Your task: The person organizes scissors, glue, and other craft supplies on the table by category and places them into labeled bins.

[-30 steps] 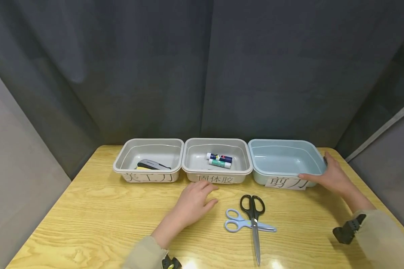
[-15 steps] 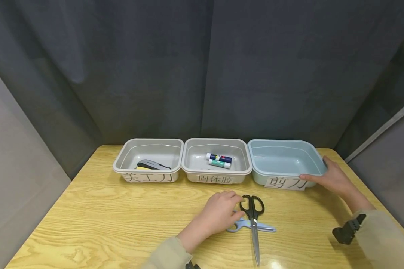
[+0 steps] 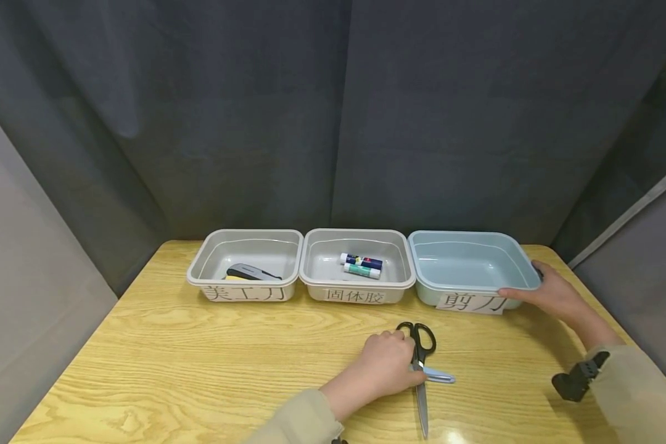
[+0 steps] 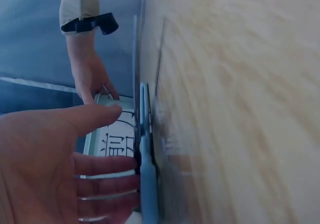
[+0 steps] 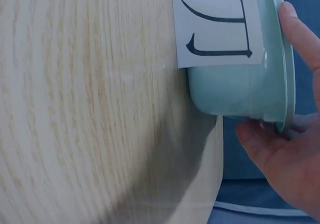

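Over the crossed scissors in the head view is my left hand, its fingertips at the handles and its thumb near the pivot. Black-handled scissors lie across light blue scissors, whose handles are hidden behind the hand. The left wrist view shows the fingers fairly straight and touching the scissors, thumb held apart. My right hand grips the right end of a light blue bin, one digit on the front rim. In the right wrist view, fingers curl under the bin's rim.
Two grey bins stand left of the blue one. The left grey bin has a utility knife in it; the middle grey bin has glue sticks. Paper labels are on the fronts. A dark curtain hangs behind the table.
My left hand has moved right across the table, from in front of the middle bin to the scissors. The right hand stays at the blue bin, shifted only slightly.
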Available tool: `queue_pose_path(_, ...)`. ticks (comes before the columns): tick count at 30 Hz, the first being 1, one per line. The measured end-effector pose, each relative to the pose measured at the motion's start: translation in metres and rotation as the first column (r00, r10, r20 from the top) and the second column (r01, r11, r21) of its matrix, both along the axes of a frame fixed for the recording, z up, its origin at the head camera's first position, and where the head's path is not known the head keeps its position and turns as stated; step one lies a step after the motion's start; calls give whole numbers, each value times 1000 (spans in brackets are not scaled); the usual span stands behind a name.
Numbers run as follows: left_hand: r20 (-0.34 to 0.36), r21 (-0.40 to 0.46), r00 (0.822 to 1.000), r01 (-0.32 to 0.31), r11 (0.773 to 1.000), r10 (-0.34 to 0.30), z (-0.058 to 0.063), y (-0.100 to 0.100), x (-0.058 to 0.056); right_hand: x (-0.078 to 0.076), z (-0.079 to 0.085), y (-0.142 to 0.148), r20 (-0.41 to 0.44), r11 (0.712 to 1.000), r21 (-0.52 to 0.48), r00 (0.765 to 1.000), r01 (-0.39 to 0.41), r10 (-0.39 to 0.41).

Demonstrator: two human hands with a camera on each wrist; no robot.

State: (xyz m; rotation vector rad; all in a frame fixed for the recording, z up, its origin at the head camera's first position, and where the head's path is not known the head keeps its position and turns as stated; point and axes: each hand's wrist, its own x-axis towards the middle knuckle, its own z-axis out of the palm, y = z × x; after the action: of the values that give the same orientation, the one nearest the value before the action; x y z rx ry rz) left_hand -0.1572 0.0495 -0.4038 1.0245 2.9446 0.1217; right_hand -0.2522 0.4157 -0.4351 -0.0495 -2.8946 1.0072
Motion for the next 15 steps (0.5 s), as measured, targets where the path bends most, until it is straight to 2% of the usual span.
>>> queue_pose_path(6,33,-57,995,-91,994,93,-3,12,3,4,-8,4,-79,994,-89,995,-67,60)
queue_pose_path(12,-26,-65,996,-82,995,80,-6,16,4,4,-17,12,-53,990,-135,998,-48,41)
queue_pose_path(15,-33,-58,997,-67,996,66,-6,17,4,1,-22,16,-43,989,-138,998,-47,42)
